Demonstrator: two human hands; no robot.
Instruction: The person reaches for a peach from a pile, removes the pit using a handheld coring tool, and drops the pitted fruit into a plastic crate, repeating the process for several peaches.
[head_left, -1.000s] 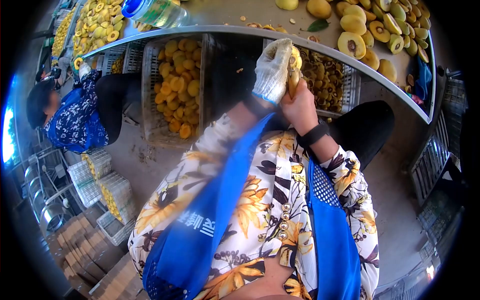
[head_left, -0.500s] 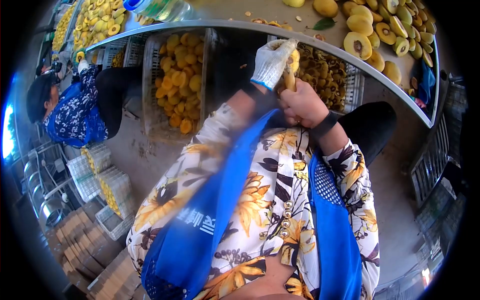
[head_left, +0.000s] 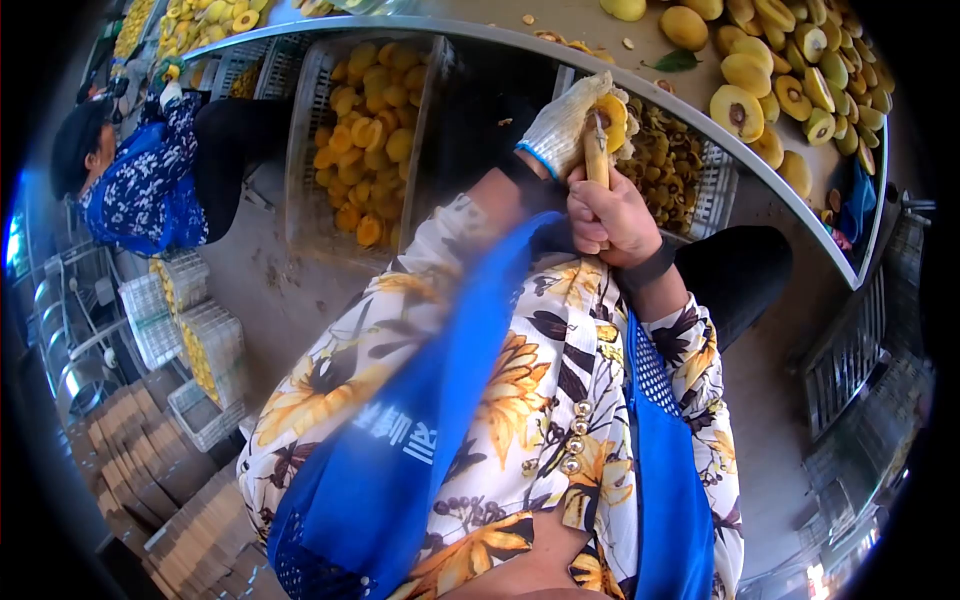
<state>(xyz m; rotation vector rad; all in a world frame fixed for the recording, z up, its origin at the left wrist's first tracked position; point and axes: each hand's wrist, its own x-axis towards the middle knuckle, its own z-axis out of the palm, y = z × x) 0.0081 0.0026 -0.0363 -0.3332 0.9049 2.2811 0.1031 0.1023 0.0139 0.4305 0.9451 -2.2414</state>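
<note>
My left hand (head_left: 556, 128), in a white knitted glove with a blue cuff edge, is closed around a halved yellow peach (head_left: 613, 118), its cut face turned to the right. My bare right hand (head_left: 616, 215) grips the wooden handle of a pitting knife (head_left: 597, 160). The slim metal tip rests against the middle of the peach half, its very end hard to make out. Both hands are close together above a crate (head_left: 712, 190) filled with brownish pits and scraps, just below the table edge.
Halved peaches (head_left: 745, 72) are heaped on the metal-edged table (head_left: 560, 18), near a green leaf (head_left: 676, 62). To the left stands a crate (head_left: 297, 185) of peach halves. Further left, a co-worker (head_left: 150, 190) sits near stacked white baskets (head_left: 215, 350) and flattened cardboard (head_left: 150, 460).
The peach half has turned so that its cut face shows, with the knife tip now against it. My right hand has rolled, bringing the handle upright. The view has shifted slightly.
</note>
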